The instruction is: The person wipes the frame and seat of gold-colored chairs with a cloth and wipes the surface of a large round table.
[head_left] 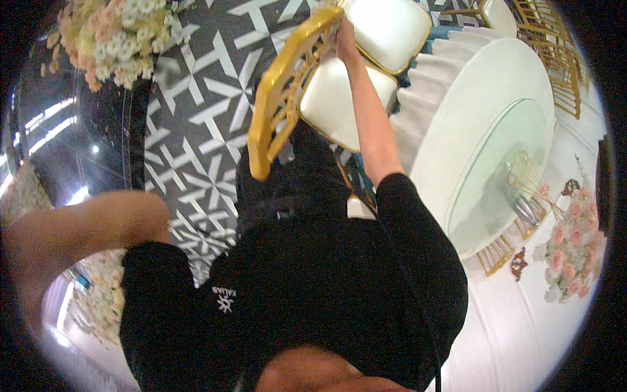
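My right arm reaches forward, and my right hand point(345, 44) is closed at the far end of a gold chair's curved back point(277, 85). The rail partly hides its fingers. Just right of this back is a white padded seat point(336, 101) with gold edging. My bare left arm point(91, 228) is bent out to the left and smeared by motion. The left hand itself does not show.
A second white-seated chair point(388, 29) stands ahead. At right is a round table point(434, 170) with a pale cloth and a glass turntable point(483, 163). Flowers point(121, 39) rise at far left over a glossy black surface point(111, 130). The floor point(202, 124) is patterned black and white.
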A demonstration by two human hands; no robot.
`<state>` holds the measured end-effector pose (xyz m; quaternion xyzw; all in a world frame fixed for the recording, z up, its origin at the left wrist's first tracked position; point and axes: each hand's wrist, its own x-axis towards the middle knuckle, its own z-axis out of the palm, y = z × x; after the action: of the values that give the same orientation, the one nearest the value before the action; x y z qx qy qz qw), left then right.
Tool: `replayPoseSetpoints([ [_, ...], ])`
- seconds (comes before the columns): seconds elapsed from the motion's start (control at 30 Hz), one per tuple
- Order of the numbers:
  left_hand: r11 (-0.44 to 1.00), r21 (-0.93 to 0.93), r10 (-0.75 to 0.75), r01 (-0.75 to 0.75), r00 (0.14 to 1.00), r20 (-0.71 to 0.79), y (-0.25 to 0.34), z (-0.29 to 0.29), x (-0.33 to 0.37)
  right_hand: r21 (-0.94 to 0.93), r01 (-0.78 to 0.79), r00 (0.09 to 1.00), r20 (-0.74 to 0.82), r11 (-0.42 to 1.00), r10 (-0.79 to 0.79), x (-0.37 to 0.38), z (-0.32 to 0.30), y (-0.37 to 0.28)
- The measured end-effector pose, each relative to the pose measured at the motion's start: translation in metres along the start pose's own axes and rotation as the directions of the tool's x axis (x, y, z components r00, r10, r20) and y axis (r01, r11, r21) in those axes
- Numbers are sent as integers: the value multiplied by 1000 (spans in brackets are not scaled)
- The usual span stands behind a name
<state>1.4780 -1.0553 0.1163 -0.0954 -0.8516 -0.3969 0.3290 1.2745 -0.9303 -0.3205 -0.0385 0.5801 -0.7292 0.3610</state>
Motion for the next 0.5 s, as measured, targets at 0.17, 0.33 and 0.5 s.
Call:
replayPoseSetpoints([
  [0.17,847,-132,-524,515,850,-52,-48,85,-88,-244,204,975,-41,948,-220,-24,-33,56],
  [0.33,686,54,-728,726,681,81,-81,169,-150,-712,289,934,62,640,-353,15,-136,136],
  [0.5,715,330,-667,616,743,58,-104,159,-204,347,-135,991,24,928,135,-5,-50,129],
])
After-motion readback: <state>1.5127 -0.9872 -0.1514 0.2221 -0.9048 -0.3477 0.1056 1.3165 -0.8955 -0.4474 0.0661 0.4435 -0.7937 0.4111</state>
